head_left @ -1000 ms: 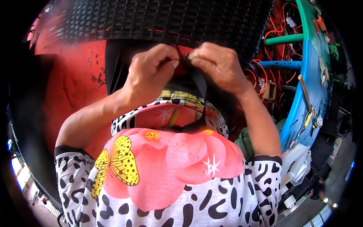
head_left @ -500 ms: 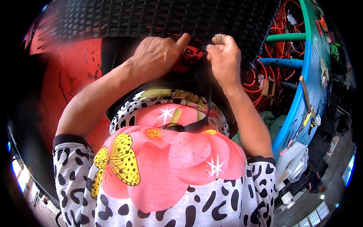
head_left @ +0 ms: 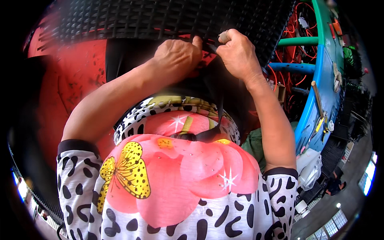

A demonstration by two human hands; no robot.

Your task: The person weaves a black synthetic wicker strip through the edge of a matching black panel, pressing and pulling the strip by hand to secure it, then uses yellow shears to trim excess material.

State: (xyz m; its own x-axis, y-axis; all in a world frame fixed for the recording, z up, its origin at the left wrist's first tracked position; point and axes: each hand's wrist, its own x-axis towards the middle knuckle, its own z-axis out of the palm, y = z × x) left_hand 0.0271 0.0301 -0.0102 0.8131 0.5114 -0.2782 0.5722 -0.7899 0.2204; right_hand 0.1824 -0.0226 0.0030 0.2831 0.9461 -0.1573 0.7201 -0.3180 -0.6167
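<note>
Reaching to the near edge of the black woven panel [head_left: 172, 20] in front of you, you have your hands close together but apart. Your left hand [head_left: 179, 57] lies back-up, one digit at the edge; your right hand [head_left: 239, 55] curls, a wrap [head_left: 224, 37] around one finger. Whether either grips a strand, I cannot tell. Red surface [head_left: 74, 80] shows to your left.
</note>
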